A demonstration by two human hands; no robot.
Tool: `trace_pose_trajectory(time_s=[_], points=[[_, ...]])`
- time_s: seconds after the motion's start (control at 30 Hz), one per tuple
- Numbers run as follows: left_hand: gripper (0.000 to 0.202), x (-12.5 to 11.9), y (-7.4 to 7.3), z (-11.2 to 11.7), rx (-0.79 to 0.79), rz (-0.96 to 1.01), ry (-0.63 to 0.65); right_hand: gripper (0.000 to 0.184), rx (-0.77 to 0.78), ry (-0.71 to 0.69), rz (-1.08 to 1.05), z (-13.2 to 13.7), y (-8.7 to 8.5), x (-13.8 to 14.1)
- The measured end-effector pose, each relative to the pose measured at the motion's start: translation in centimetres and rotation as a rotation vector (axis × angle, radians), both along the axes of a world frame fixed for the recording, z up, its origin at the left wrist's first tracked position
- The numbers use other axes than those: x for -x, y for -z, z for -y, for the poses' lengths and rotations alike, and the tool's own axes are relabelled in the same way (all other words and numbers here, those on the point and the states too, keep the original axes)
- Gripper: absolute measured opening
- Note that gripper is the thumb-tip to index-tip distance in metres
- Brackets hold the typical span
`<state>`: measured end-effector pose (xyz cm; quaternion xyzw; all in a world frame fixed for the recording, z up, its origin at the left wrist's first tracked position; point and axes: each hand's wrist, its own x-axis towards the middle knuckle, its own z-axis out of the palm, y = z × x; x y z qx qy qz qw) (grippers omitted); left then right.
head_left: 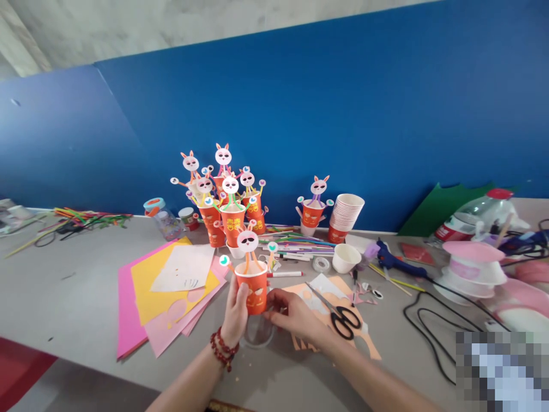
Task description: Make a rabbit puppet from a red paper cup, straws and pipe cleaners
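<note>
My left hand (pixel 235 313), with a red bead bracelet on its wrist, is wrapped round the left side of an orange paper cup (pixel 254 290). A paper rabbit face (pixel 247 241) on pipe-cleaner stems rises out of that cup. My right hand (pixel 290 313) pinches the cup's lower right edge with its fingers closed. The cup stands over a clear plastic cup (pixel 257 333) that rests on the grey table (pixel 72 297).
Behind stand several finished rabbit cups (pixel 227 212), a stack of cups (pixel 345 216) and a white cup (pixel 345 258). Pink and yellow paper sheets (pixel 167 292) lie left. Scissors (pixel 338 316), a blue glue gun (pixel 397 264) and its black cable (pixel 433 332) lie right.
</note>
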<state>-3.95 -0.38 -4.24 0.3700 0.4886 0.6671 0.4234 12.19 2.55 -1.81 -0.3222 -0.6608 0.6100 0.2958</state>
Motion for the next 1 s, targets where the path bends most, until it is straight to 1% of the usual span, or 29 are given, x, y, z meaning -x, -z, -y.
trace_pose_trajectory(time_s=[0.03,0.1,0.17,0.2,0.3,0.37,0.43,0.5,0.67,0.83,0.9,1.0], points=[[0.059,-0.2,-0.1,0.0,-0.010,0.011,0.016,0.009,0.012,0.003,-0.005,0.1,0.1,0.1],[0.056,-0.7,-0.4,0.1,-0.057,0.021,0.058,0.007,0.083,0.003,-0.064,0.3,0.3,0.4],[0.055,-1.1,-1.2,0.4,-0.105,0.013,0.118,0.014,0.165,-0.001,-0.148,0.5,0.5,0.6],[0.056,-1.3,-1.6,0.5,-0.115,0.010,0.169,0.019,0.192,-0.001,-0.181,0.5,0.6,0.6],[0.052,-1.7,-3.1,0.6,-0.055,0.012,0.347,0.032,0.222,0.022,-0.231,0.4,1.2,0.7],[0.048,-1.8,-3.6,0.2,-0.012,0.012,0.391,0.039,0.239,0.040,-0.255,0.2,1.7,0.7],[0.046,-2.0,-3.7,-0.4,0.002,0.002,0.392,0.045,0.251,0.061,-0.270,-0.1,2.2,0.7],[0.045,-2.2,-3.3,-1.1,0.009,-0.014,0.388,0.049,0.255,0.087,-0.279,-0.4,2.7,0.8],[0.042,-2.5,-2.3,-2.4,-0.010,0.007,0.347,0.050,0.228,0.126,-0.287,-1.0,3.6,0.8],[0.034,-1.8,-2.2,-2.6,-0.093,0.050,0.335,0.046,0.196,0.138,-0.270,-0.8,4.1,0.9],[0.034,-1.6,-2.2,-2.4,-0.100,0.061,0.332,0.046,0.162,0.149,-0.259,-0.7,4.3,1.0],[0.036,-1.6,-2.0,-2.1,-0.082,0.080,0.362,0.046,0.115,0.164,-0.250,-0.6,4.4,1.2]])
